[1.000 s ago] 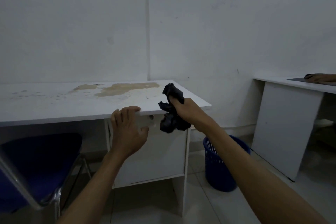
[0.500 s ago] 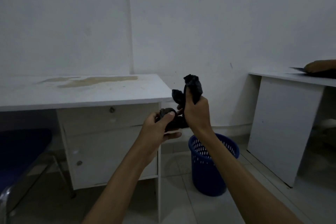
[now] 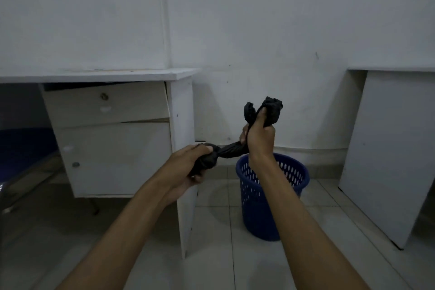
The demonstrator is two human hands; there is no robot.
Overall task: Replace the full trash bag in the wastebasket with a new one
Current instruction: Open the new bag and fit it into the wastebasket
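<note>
Plain office room, white table with drawers, second white table opposite, blue perforated wastebasket on tiled floor, bare white walls

Right forearm hides near rim of blue wastebasket; its inside unseen. Black bag ends buried in both fists. Blue chair cut by left edge. Right worktop cropped.

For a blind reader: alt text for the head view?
Both hands stretch a bunched black bag between them, left hand low, right hand higher. A blue basket stands on the floor beyond, between two white desks.
</note>
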